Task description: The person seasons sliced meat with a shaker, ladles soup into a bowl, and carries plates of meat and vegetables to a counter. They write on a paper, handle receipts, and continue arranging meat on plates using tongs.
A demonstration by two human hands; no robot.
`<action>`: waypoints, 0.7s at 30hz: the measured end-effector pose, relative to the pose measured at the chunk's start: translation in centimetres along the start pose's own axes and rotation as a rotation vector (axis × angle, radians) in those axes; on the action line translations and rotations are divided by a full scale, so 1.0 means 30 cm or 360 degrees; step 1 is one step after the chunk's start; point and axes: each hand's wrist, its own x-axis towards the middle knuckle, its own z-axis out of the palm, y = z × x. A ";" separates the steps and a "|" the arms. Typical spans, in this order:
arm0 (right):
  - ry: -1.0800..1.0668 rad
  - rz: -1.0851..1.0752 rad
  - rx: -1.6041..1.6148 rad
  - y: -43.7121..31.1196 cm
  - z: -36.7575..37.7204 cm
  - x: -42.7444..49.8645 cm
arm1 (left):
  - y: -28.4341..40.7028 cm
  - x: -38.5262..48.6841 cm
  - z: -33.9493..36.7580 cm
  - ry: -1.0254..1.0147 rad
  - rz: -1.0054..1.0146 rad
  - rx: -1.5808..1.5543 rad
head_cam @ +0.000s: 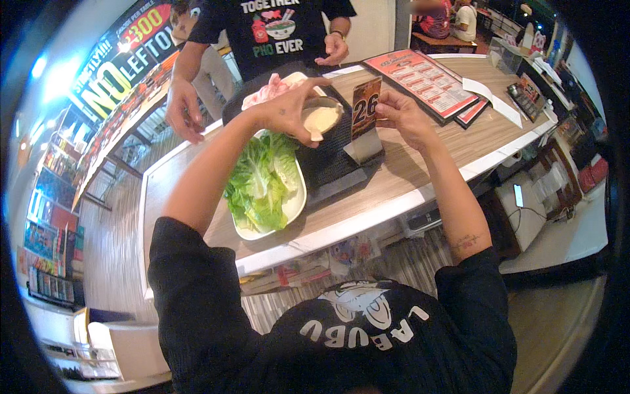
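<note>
My left hand (283, 111) is shut around the rim of a small bowl (322, 119) with pale yellow contents, held over a black tray (322, 170). My right hand (406, 118) pinches the right edge of a table-number card stand (364, 111), whose base stands at the tray's right side. Green lettuce leaves (263, 172) fill a white oblong plate (296, 214) nearer to me, partly overlapping the tray. Beyond my left hand, sliced pink raw meat (268, 92) lies on another white plate (300, 77), partly hidden by that hand.
A person in a black T-shirt (275, 49) stands across the wood-topped counter (413, 172), one hand (184, 111) lowered near the tray's left. Laminated menus (418, 81) and a white paper strip (494, 102) lie at the right. A lit phone (518, 195) rests lower right.
</note>
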 end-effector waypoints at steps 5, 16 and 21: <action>0.0008 -0.0014 -0.0138 0.014 0.026 -0.008 | -0.051 0.029 0.085 -0.0146 -0.0156 -0.0107; 0.0127 -0.0159 -0.0170 0.062 -0.007 -0.006 | 0.308 -0.244 -0.050 0.0208 -0.0280 0.0963; 0.0087 -0.0128 -0.0124 0.087 -0.048 0.002 | 0.707 -1.004 0.196 0.1456 -0.0386 0.0319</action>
